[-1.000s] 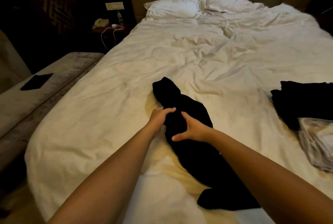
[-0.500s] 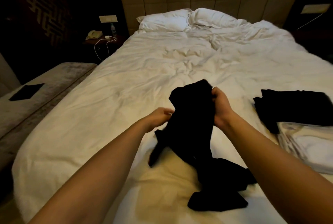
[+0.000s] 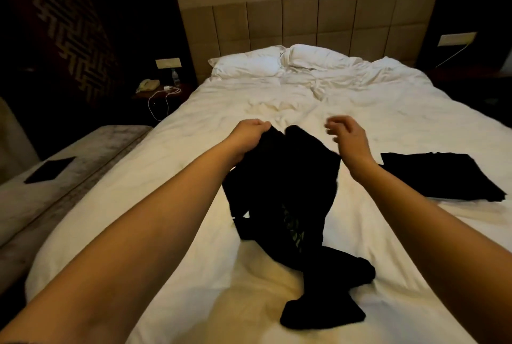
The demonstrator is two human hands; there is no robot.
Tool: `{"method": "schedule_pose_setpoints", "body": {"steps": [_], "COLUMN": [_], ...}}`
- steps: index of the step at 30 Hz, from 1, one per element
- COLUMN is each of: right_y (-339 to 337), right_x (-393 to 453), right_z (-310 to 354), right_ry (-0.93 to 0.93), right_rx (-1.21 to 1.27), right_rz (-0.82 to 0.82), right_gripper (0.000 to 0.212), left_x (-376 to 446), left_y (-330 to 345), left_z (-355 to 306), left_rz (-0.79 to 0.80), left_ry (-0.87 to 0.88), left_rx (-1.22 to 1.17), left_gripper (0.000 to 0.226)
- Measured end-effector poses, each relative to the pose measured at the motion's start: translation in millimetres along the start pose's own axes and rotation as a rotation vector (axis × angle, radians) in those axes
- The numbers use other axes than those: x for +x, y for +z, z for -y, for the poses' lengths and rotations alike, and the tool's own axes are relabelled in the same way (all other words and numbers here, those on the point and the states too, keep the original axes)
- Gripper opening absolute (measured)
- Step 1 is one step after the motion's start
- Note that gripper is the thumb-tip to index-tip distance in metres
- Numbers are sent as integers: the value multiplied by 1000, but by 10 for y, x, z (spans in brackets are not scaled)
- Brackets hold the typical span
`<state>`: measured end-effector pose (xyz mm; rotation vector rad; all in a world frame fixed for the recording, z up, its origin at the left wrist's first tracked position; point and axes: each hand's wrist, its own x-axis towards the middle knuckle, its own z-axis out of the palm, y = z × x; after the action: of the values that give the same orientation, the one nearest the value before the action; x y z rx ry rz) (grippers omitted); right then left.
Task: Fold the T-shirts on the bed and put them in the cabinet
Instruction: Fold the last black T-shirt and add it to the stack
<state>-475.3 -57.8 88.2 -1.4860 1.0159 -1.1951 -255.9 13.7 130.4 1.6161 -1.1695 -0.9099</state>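
The left hand (image 3: 247,137) grips the upper edge of a black T-shirt (image 3: 288,188), fingers curled round the cloth and lifting that end off the bed (image 3: 138,205). The right hand (image 3: 347,137) hangs just beside the garment's other top corner, fingers loosely bent and parted, holding nothing. The T-shirt is soft, matt fabric, bunched and twisted into a long irregular drape; its lower end lies crumpled in rounded folds on the bedding near the foot of the bed. A second black garment (image 3: 440,176), folded flat into a rough rectangle, lies on the bed to the right, well apart from the held one. The bed cover is white, smooth cloth with shallow creases. Two plump white pillows (image 3: 277,62) rest against a padded, panelled headboard (image 3: 304,22). A grey upholstered bench (image 3: 83,155) stands beside the bed on the left, bearing a flat dark rectangle (image 3: 50,169).
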Motion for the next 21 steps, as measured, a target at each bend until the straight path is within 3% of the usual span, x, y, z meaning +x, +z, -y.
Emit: {"method": "schedule_pose_setpoints", "body": {"steps": [3,5,7,11,14,21], "right_y": [204,262,242,209,218,89], "right_x": [-267,-328,-327,-363,-371,-255], "right_z": [324,389,404,393,356,316], "right_ry": [-112,-168,-174,-11,62,-164], "right_rx": [-183,-371,-329,-86,-77,-522], "right_rz": [427,510,483,346,268,207], "right_gripper": [27,24,30,30,31,39], "left_x": [-70,-139,-214,-295,-344,-299], "left_y": [31,32,14,-59,-5,-71], "left_z": [-298,-431,-507,-327,4,194], "left_rz": [51,97,139,343,455,158], "left_ry": [-85,-109,-139,-92,-32,-32], "left_rx": [-86,-107,-128,-259,-170,-287], "left_gripper": [30,36,36,41,28,38]}}
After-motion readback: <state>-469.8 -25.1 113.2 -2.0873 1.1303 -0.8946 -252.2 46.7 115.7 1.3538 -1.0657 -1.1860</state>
